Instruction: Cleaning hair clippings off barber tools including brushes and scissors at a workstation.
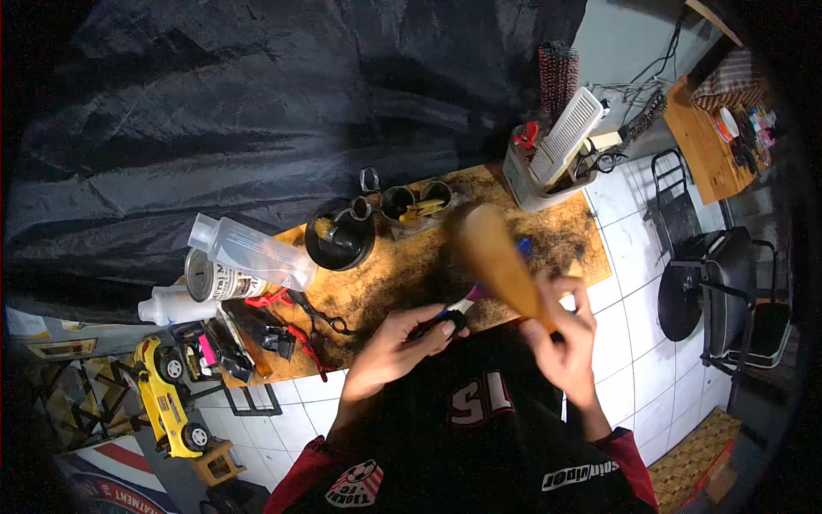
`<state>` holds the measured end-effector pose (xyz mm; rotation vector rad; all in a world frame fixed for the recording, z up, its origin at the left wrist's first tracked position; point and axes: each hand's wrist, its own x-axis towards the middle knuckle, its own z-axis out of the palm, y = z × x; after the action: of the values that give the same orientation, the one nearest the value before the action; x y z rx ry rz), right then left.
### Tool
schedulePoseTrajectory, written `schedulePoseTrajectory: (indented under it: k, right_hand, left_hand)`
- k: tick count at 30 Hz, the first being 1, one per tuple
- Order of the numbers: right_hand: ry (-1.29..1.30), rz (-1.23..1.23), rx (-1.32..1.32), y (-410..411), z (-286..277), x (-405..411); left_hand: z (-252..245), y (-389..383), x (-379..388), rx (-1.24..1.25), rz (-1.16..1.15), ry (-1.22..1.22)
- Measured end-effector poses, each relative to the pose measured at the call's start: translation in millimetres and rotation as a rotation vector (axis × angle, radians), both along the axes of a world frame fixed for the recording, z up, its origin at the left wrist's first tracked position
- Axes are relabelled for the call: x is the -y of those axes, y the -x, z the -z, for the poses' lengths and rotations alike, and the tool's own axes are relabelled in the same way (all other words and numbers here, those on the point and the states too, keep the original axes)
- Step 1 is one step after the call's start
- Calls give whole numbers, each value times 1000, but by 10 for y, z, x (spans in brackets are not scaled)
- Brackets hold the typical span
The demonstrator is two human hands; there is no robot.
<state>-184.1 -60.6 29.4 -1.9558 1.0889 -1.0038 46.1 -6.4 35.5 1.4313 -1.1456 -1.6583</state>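
Observation:
My left hand (408, 344) grips a small dark handheld tool (454, 316) with white, blue and purple parts, over the front edge of the wooden table (385, 289). Its exact kind cannot be told. In my right hand (565, 334) is the narrow end of a brown, paddle-shaped brush (498, 263), blurred by motion. Its broad end rises over the table and hides part of the top. A small blue item (525, 246) lies behind it. Dark hair-like residue covers much of the tabletop.
Scissors (321, 313), a black bowl (340, 241), metal cups (437, 191), a clear bottle (257, 250) and a tin (209, 276) crowd the table. A comb-filled bin (546, 186) stands at the right end. A yellow toy car (164, 405) and black chairs (725, 295) flank the table.

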Motion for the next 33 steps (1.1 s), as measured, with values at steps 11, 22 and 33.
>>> schedulePoseTrajectory:
  k: [11, 22, 33]
  right_hand:
    - [-5, 321, -30, 21, 100, 44]
    - [-15, 270, -75, 46, 266, 92]
    - [70, -47, -52, -52, 273, 20]
  left_hand:
    - [5, 86, -44, -442, -49, -33]
    - [50, 22, -54, -262, 0, -184]
    - [110, 156, -36, -85, -257, -46]
